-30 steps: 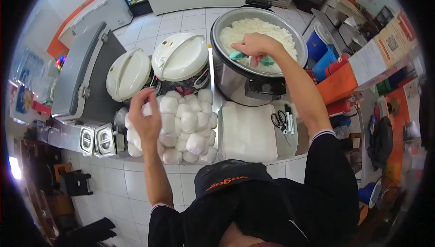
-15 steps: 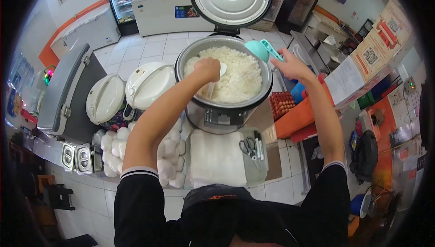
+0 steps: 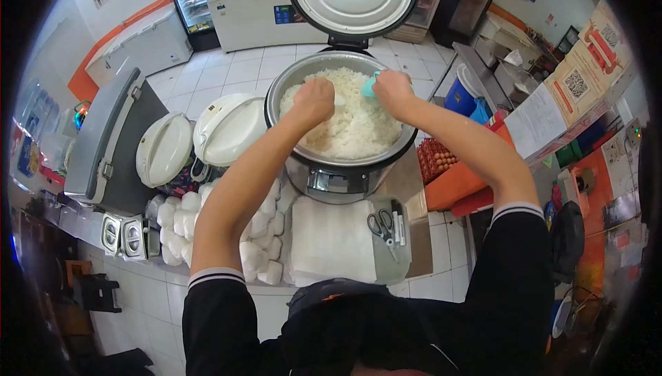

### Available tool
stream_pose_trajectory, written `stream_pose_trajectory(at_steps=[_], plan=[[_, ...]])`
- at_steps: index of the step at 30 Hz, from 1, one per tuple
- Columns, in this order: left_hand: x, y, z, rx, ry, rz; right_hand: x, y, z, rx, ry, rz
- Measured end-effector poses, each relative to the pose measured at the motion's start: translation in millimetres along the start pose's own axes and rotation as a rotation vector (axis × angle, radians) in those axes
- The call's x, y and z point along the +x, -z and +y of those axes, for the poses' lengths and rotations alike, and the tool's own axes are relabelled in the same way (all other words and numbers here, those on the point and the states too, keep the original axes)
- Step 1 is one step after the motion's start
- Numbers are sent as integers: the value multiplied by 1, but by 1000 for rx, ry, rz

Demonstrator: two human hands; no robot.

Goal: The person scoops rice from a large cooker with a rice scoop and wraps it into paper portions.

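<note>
A large rice cooker (image 3: 276,93) stands in front of me with its lid (image 3: 353,0) raised, full of cooked white rice (image 3: 358,131). Over the left part of the rice, my left hand (image 3: 316,100) is closed round a white rice paddle (image 3: 338,101), of which only a bit shows. My right hand (image 3: 394,91) grips a teal rice scoop (image 3: 369,86) at the right back of the pot. The scoop's cup is down at the rice, and its handle is hidden by my fingers.
White paper sheets (image 3: 331,238), scissors (image 3: 381,225) and markers (image 3: 397,221) lie on a tray before the cooker. Wrapped white bundles (image 3: 265,245) and two white-lidded containers (image 3: 227,131) are at left. Eggs (image 3: 434,161) sit at right, near a cardboard box (image 3: 583,76).
My right hand has brought the teal scoop left and down from the pot's right rim to the rice. My left hand has shifted slightly and stays over the rice.
</note>
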State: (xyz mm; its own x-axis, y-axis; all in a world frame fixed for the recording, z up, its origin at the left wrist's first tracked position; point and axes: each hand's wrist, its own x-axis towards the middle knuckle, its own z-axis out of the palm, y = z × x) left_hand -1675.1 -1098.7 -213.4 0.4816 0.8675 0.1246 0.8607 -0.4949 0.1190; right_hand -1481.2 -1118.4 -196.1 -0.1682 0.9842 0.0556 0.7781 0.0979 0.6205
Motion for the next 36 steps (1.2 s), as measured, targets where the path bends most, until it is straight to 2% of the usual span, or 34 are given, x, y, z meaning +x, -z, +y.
stream_pose_trajectory(at_steps=[1, 2, 4, 5, 8, 11, 13, 19, 24, 26, 28, 30, 34, 36], plan=[[-10, 3, -6, -22, -12, 75, 2, 3, 0, -15, 178, -157], [-26, 12, -10, -49, -24, 148, 8, -1, 7, -9, 183, -177], [-53, 23, -18, -221, 122, 192, 13, -13, 24, 102, 188, -72], [-73, 34, -24, -294, 117, 194, 7, -7, 27, 99, 191, -91], [-134, 56, -30, -445, 73, 321, 4, 7, 39, 116, 269, -187], [-168, 44, -41, -487, 71, 421, 12, 14, 37, 139, 306, -289], [-182, 42, -43, -523, 103, 391, 11, 40, 29, 135, 350, -422], [-182, 40, -46, -612, 153, 350, 37, 49, 2, 31, 466, -580], [-185, 43, -46, -711, 172, 391, 22, 53, 16, 154, 509, -374], [-184, 44, -48, -654, 188, 365, 17, 56, 22, 155, 525, -483], [-180, 46, -43, -744, 234, 316, 19, 43, 30, 172, 526, -499], [-174, 51, -36, -718, 205, 296, 16, 36, 41, 261, 643, -488], [-159, 41, -29, -715, 142, 294, 9, 2, 70, 499, 627, -556], [-150, 43, -24, -786, 187, 223, -8, 17, 85, 817, 422, -750]])
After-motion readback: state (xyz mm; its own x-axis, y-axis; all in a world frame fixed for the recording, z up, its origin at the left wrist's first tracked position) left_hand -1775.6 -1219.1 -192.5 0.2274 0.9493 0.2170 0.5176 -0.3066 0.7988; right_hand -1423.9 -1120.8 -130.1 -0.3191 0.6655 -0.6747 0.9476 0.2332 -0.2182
